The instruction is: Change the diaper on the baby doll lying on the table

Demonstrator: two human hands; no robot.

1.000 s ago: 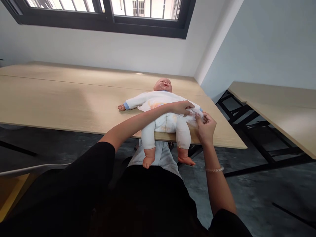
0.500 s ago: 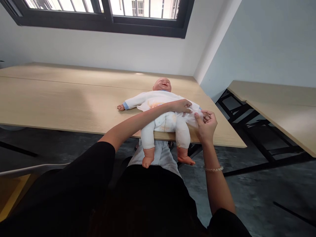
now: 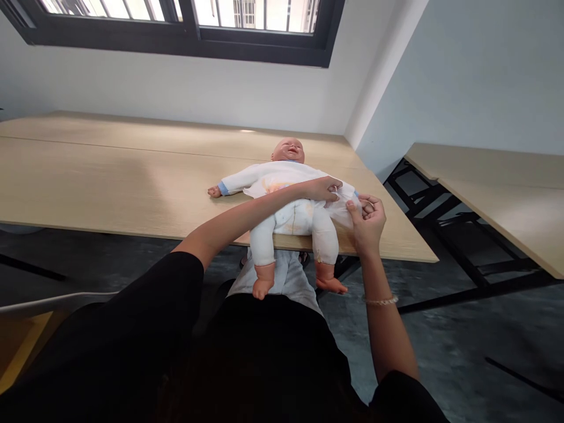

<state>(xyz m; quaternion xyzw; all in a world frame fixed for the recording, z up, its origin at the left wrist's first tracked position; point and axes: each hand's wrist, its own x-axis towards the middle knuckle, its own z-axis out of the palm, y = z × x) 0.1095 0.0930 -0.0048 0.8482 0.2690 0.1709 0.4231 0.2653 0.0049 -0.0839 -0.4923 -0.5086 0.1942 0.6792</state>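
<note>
A baby doll (image 3: 288, 150) lies on its back at the table's front edge, its lower legs hanging over. It wears a white top (image 3: 282, 171) with blue cuffs and white leg coverings (image 3: 263, 242). My left hand (image 3: 324, 189) reaches across the doll's belly, fingers curled on a thin white see-through cloth (image 3: 341, 211) at the doll's side. On the other side of that cloth, my right hand (image 3: 369, 220) pinches it between thumb and fingers. Whether the cloth belongs to the top, I cannot tell. My left forearm hides part of the doll's middle.
The light wooden table (image 3: 110, 182) stretches to the left and back against a wall under a dark-framed window (image 3: 264, 50). A second table (image 3: 497, 188) with black legs stands to the right. At lower left is a chair (image 3: 26, 346) with yellow parts.
Both hands stay on the thin white cloth in nearly the same place. The whole view has shifted very slightly.
</note>
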